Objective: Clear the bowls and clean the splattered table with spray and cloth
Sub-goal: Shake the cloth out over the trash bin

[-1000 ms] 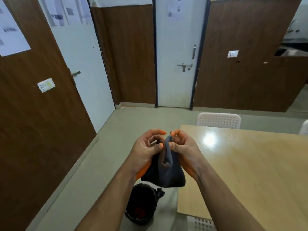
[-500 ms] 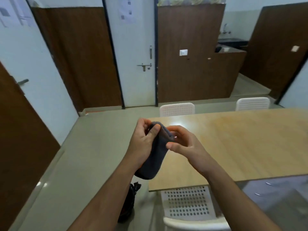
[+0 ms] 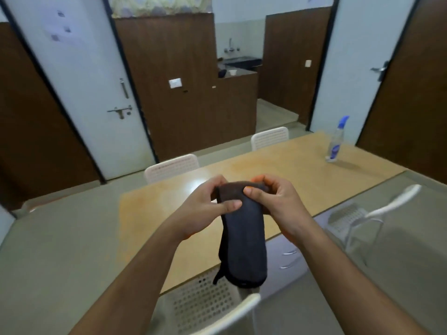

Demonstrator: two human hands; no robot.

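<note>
A dark grey cloth hangs folded in front of me, above the near edge of the wooden table. My left hand pinches its top left edge with thumb and fingers. My right hand pinches the top right edge. A clear spray bottle with a blue trigger stands upright at the table's far right end, well away from both hands. No bowls are in view.
White perforated chairs stand around the table: one directly below me, one at the right, two on the far side. Doors and brown panelled walls lie beyond. A sink counter is at the back.
My view has swung right, from the floor and a black bag to the table and spray bottle. Both hands now pinch the cloth's top edge, and it hangs longer.
</note>
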